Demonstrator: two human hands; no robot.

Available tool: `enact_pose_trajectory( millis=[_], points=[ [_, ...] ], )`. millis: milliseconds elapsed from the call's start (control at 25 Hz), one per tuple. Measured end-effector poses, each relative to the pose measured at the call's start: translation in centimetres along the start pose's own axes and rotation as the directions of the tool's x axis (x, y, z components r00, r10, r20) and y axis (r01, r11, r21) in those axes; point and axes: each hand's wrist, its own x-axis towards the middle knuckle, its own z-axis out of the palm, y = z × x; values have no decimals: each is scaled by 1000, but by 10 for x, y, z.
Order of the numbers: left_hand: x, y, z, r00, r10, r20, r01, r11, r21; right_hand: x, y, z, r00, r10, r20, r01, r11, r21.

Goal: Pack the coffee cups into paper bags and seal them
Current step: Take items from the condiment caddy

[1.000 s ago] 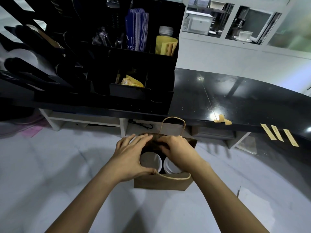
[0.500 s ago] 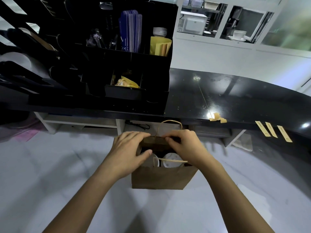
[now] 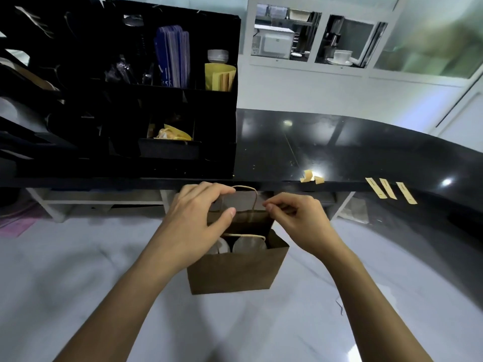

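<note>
The brown paper bag point(image 3: 232, 273) stands on the near white table point(image 3: 65, 270), holding two white-lidded coffee cups point(image 3: 248, 245). The left hand point(image 3: 193, 226) and right hand point(image 3: 300, 220) both pinch its far top edge. The thin paper probably creases easily; better to hold it at the rim.

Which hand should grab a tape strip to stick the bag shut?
Probably the right hand. The tape strips hang on the counter edge on its side. The left hand grips the paper bag's far rim and would have to cross over.
</note>
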Motion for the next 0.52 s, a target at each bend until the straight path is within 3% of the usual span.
enact_pose_trajectory(
  millis=[520],
  points=[
    [11,79,43,969,230,88,-226,973,-48,-68,45,-74,970,156,-187,-152,988,38]
  ],
)
